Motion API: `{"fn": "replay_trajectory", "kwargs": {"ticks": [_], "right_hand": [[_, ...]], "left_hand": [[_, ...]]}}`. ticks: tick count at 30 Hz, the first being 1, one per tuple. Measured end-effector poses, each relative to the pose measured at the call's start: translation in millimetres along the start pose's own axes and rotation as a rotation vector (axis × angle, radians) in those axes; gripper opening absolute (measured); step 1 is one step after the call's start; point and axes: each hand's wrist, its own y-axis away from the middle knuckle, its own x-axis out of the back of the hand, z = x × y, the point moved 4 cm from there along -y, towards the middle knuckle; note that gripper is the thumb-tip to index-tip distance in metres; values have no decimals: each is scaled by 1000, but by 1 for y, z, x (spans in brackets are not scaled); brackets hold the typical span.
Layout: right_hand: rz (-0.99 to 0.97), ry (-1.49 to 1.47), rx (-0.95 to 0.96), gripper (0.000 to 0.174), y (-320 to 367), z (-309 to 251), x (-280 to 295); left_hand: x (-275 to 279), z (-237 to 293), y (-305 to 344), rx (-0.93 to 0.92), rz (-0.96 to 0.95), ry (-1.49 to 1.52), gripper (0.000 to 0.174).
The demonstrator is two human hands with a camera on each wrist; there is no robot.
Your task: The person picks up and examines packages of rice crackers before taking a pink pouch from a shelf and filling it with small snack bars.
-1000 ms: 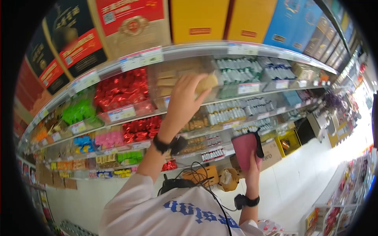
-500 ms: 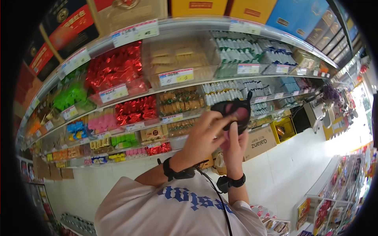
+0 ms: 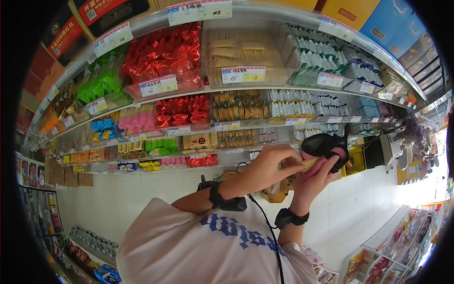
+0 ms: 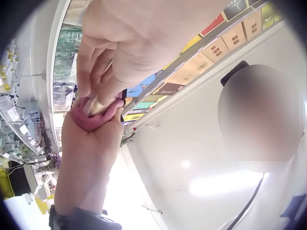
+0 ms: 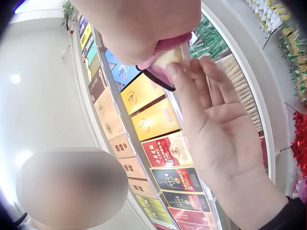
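My left hand (image 3: 272, 165) pinches a pale yellow wrapped snack (image 3: 309, 164) between thumb and fingers. The snack's far end goes into the mouth of a small pouch (image 3: 322, 144), black with a pink side. My right hand (image 3: 309, 185) grips the pouch from below, its thumb on the pink part. In the left wrist view, the pink rim (image 4: 90, 122) surrounds the snack, and the left fingers come down close above it. From the right wrist, the snack (image 5: 169, 56) shows inside the opening, with the left fingertips on it.
Shelves before me hold clear bins of wrapped snacks. One bin (image 3: 243, 75) has similar pale yellow pieces; red packets (image 3: 163, 52) fill its neighbour. Gift boxes (image 3: 347, 14) stand above. A yellow crate (image 3: 354, 158) is on the floor, and another shelf (image 3: 383, 251) stands at right.
My left hand has come down from the upper bin with the snack to the pouch, and its fingers now hold the snack at the opening. The pouch has shifted right since half a second ago.
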Motion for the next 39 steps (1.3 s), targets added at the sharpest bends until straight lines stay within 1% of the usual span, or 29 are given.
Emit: {"fn": "replay_trajectory", "kwargs": {"ticks": [1, 3, 5, 6, 7, 8, 9, 10, 11, 12, 14, 15, 17, 18, 21, 22, 24, 25, 27, 30, 33, 34, 35, 36, 37, 38, 39], "right_hand": [[-55, 24, -7, 30, 3, 0, 5], [-26, -25, -69, 35, 14, -3, 5], [-100, -19, -64, 38, 24, -3, 10], [-70, -2, -31, 34, 27, -5, 9], [-114, 56, -31, 33, 26, -4, 16], [-155, 112, -31, 33, 23, -5, 24], [-192, 172, -33, 32, 23, -5, 32], [-134, 274, -18, 34, 20, -3, 40], [-36, 285, -47, 35, 18, 0, 54], [61, 296, -74, 36, 15, 3, 68], [100, 424, 12, 43, 14, 4, 78], [121, 393, -33, 44, 20, 8, 80], [163, 330, -122, 47, 33, 16, 81], [165, 289, -131, 48, 36, 18, 78], [-57, 302, -232, 46, 31, 19, 76], [-50, 379, -233, 43, 32, 17, 75], [22, 403, -238, 37, 35, 15, 69], [57, 414, -238, 35, 35, 15, 67], [-12, 407, -226, 34, 35, 18, 64], [-56, 384, -233, 30, 41, 18, 50], [-119, 339, -322, 34, 48, 26, 53], [-117, 296, -351, 36, 49, 30, 55], [-113, 253, -380, 37, 52, 34, 57], [-108, 211, -409, 39, 54, 39, 60], [-202, 206, -403, 44, 53, 41, 54], [-212, 196, -365, 47, 53, 41, 45], [-233, 238, -394, 47, 53, 42, 47]], "left_hand": [[-1, 0, 1, 23, 4, 30, 16], [-7, 5, 2, 6, 28, 28, 15], [-12, 3, 4, -11, 22, 15, 15], [-14, -3, 5, -18, 2, 1, 16], [-16, -6, 7, -26, -21, -14, 16], [-19, -14, 10, 104, -94, 32, 20], [-22, -16, 13, 114, -98, 40, 21], [-25, -18, 13, 122, -104, 46, 22], [-27, -19, 14, 127, -108, 54, 22], [-27, -16, 13, 112, -70, 43, 23], [-25, -13, 10, 133, -54, 102, 24], [-25, -13, 10, 144, -46, 132, 24], [-36, -22, 12, 134, -134, 108, 28], [-41, -25, 14, 130, -181, 98, 30], [-41, -25, 18, 191, -167, 40, 30], [-39, -26, 17, 169, -119, 50, 30], [-34, -28, 16, 125, -23, 74, 31], [-33, -29, 14, 144, -73, 82, 30], [-29, -31, 13, 182, -171, 95, 30], [-25, -39, 16, 103, -118, 55, 27], [-16, -44, 18, 52, -75, 85, 24], [-12, -44, 18, 50, -73, 111, 23], [-9, -49, 18, -24, -41, 110, 24], [-7, -53, 17, -28, -27, 114, 26], [-2, -54, 16, -33, -12, 122, 27], [5, -49, 13, 74, 5, 156, 28], [10, -44, 12, 179, 19, 200, 30]]}}
